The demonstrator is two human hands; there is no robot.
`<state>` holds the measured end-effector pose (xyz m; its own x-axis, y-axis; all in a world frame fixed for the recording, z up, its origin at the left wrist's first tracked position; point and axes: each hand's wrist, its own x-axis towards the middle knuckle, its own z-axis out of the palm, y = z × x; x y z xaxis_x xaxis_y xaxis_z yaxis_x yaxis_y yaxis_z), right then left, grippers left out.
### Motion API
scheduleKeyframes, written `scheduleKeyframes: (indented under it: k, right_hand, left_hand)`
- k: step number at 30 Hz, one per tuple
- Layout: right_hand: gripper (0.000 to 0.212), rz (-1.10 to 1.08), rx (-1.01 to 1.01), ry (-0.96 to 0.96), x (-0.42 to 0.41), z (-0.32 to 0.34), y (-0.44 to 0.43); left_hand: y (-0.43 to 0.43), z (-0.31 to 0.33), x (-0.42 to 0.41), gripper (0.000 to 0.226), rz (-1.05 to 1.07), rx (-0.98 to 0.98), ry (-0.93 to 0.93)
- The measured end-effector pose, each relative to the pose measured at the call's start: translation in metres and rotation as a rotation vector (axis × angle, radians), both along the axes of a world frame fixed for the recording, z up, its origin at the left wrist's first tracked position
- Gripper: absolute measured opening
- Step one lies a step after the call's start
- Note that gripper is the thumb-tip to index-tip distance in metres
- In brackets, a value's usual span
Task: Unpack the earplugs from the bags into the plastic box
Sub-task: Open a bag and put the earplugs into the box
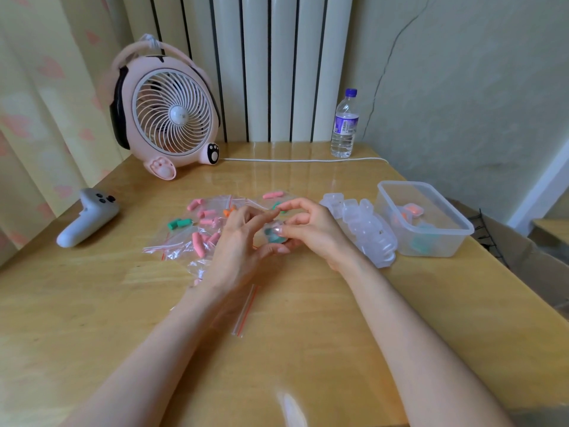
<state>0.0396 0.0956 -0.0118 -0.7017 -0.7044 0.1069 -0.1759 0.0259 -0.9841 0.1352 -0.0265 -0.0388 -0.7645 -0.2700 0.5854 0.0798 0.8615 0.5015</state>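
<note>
Both hands meet over the middle of the bench point(92, 303). The left hand point(237, 245) holds a small clear case point(274, 237) from the left side, with its thumb under the case and its other fingers nearly straight above it. The right hand point(311, 229) pinches the same case from the right with thumb and curled fingers. Inside the case there is something green, but its shape is not clear. Behind and to the left of the hands lie several clear bags point(184, 238) with red zip lines, overlapping one another. They hold pink, green and orange earplugs point(198, 243). Just right of the right hand is a heap of empty clear cases point(366, 229), and it touches the box point(443, 235), which stands near the right edge of the bench. In the box an orange thing and a green thing are seen, blurred through the wall. At the far side stand a pink fan point(166, 115) and a water bottle point(345, 124), with a white cable point(301, 160) lying between them. A white controller point(87, 217) lies at the left edge.
</note>
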Motion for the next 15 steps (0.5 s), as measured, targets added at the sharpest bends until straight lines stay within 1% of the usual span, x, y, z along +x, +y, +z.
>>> scheduleKeyframes:
  k: [1,2,5,6,7,9,11,13,15]
  right_hand:
    - [0.034,-0.017,0.001,0.024,-0.002,0.001,0.001]
    - [0.035,-0.034,-0.003,0.033,-0.004,0.001,0.002]
    - [0.032,-0.111,-0.043,0.021,-0.01,0.003,0.007]
    - [0.03,-0.154,-0.045,0.041,-0.011,0.004,0.008]
    - [0.028,-0.2,-0.043,0.07,-0.013,0.004,0.008]
    - [0.022,-0.279,-0.034,0.131,-0.015,0.005,0.008]
    - [0.018,-0.323,-0.014,0.189,-0.016,0.004,0.008]
    - [0.017,-0.355,0.014,0.221,-0.018,0.003,0.009]
    - [0.018,-0.396,0.046,0.257,-0.023,0.006,0.012]
  left_hand:
    - [0.0,-0.001,-0.001,0.058,-0.008,0.015,0.006]
    - [0.0,-0.001,-0.001,0.052,0.008,0.031,0.018]
    - [-0.001,-0.001,0.0,0.019,0.177,0.067,0.009]
    - [-0.001,0.001,0.001,0.019,0.228,0.055,-0.029]
    - [0.0,0.004,0.002,0.023,0.251,0.004,-0.088]
    - [0.002,0.01,0.003,0.027,0.231,-0.157,-0.261]
    - [0.001,0.013,0.003,0.03,0.188,-0.285,-0.383]
    - [-0.004,0.007,0.003,0.038,0.128,-0.325,-0.408]
    - [-0.008,0.0,0.001,0.047,0.044,-0.276,-0.332]
